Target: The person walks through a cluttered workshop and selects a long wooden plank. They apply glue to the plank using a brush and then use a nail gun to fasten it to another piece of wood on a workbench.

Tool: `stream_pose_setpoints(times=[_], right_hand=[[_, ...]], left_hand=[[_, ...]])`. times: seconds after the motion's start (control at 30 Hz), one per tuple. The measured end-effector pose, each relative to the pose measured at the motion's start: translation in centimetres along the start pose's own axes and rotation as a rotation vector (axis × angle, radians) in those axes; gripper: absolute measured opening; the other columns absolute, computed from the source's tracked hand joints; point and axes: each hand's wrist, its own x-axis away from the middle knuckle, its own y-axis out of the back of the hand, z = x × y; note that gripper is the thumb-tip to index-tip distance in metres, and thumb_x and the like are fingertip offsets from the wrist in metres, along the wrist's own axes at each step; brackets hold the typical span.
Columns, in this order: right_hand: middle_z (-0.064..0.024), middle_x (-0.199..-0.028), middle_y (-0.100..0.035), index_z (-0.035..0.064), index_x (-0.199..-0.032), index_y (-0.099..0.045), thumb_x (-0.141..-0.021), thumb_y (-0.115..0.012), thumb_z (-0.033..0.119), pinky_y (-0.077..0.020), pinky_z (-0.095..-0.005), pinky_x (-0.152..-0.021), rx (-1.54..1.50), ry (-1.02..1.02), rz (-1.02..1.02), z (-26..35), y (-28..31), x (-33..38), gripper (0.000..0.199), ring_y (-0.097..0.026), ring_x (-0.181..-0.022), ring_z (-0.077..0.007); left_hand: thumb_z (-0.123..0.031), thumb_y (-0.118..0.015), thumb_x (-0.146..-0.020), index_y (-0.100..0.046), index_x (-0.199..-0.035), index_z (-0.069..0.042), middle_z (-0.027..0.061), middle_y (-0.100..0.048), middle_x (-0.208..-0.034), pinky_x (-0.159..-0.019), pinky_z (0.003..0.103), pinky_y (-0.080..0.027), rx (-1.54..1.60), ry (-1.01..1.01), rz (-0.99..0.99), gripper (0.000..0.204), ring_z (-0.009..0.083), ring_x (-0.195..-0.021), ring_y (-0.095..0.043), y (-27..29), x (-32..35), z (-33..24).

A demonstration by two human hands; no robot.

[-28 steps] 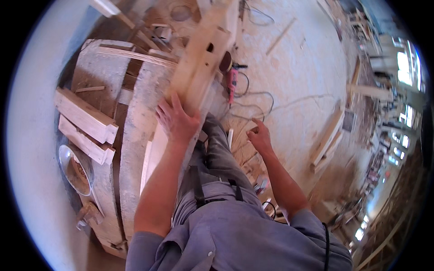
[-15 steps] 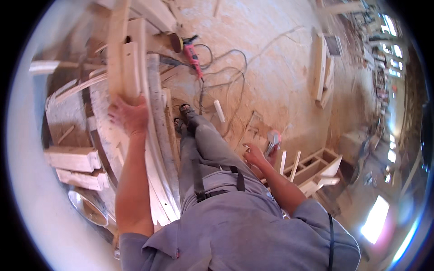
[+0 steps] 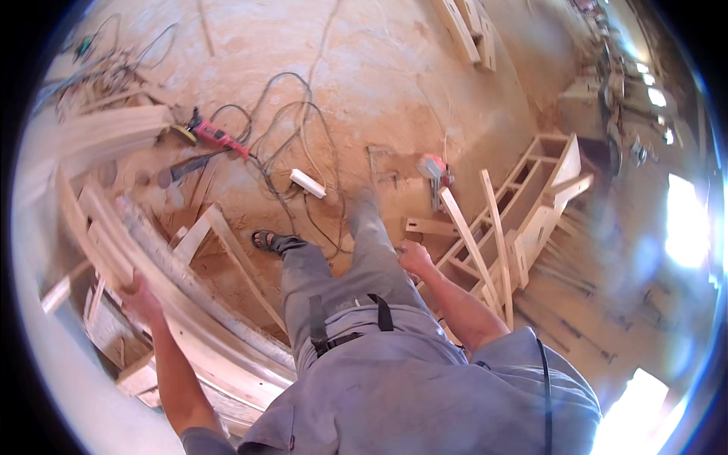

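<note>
At the left, my left hand [image 3: 139,303] is closed around the near end of a pale wooden beam [image 3: 110,258]. The beam lies along a stack of long timbers [image 3: 193,318]; part of my grip is hidden. My right hand [image 3: 414,258] hangs by my right thigh with its fingers curled in. Whatever it may hold is too small to make out. Close beside that hand stands a wooden frame [image 3: 537,220] with slats leaning on it.
A red angle grinder [image 3: 220,139] lies on the dusty floor, its cable looping nearby. A white block [image 3: 308,183] sits ahead of my feet. Further right is a red and grey power tool [image 3: 434,173]. More wooden pieces [image 3: 466,34] lie at the far right.
My view has swung to the right, and I have taken a step, my legs now apart. My left hand stays on the beam. My right hand has drawn closer to the wooden frame, its fingers more curled.
</note>
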Motion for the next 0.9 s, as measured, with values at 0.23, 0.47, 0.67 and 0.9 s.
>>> stream_pose_setpoints(times=[0.23,0.47,0.67,0.9], right_hand=[[-0.0205,-0.125,-0.066,0.0118,-0.124,-0.068,-0.079,-0.068,0.021,-0.0505,-0.0451,-0.099,-0.154,-0.123,0.01,-13.7,2.0,-2.9,0.045,-0.063,-0.114,-0.0396],[-0.0194,-0.114,-0.071,0.0052,-0.124,-0.066,-0.08,-0.067,0.012,-0.0571,-0.0393,-0.082,-0.635,-0.326,-0.135,-24.7,6.0,-6.0,0.045,-0.072,-0.095,-0.0316],[-0.0236,-0.1,-0.073,0.001,-0.121,-0.067,-0.075,-0.066,0.015,-0.057,-0.0385,-0.074,-0.985,-0.409,-0.173,-29.8,8.5,-8.6,0.048,-0.072,-0.08,-0.0332],[-0.0115,-0.071,-0.068,0.0058,-0.089,-0.072,-0.08,-0.066,0.014,-0.0524,-0.0387,-0.053,-0.543,-0.219,-0.277,-30.8,5.1,-21.5,0.014,-0.066,-0.06,-0.0253]], left_hand=[[-0.066,-0.053,-0.092,-0.041,-0.152,-0.007,0.0198,-0.046,-0.15,-0.108,0.051,-0.039,-0.204,-0.068,0.119,0.085,0.0422,-0.128,-0.052,2.5,5.5,-1.4],[-0.035,-0.066,-0.087,-0.049,-0.137,0.007,0.0356,-0.059,-0.124,-0.104,0.052,-0.044,-0.044,-0.75,0.42,0.068,0.05,-0.113,-0.057,-0.6,28.5,-12.3],[-0.024,-0.073,-0.081,-0.051,-0.136,0.003,0.0273,-0.05,-0.14,-0.114,0.049,-0.032,-0.013,-1.332,0.627,0.065,0.0439,-0.133,-0.041,8.9,42.4,-32.6],[-0.021,-0.069,-0.084,-0.056,-0.129,0.002,0.0259,-0.062,-0.121,-0.099,0.047,-0.046,0.19,-1.198,0.609,0.052,0.0409,-0.115,-0.056,14.2,41.1,-43.0]])
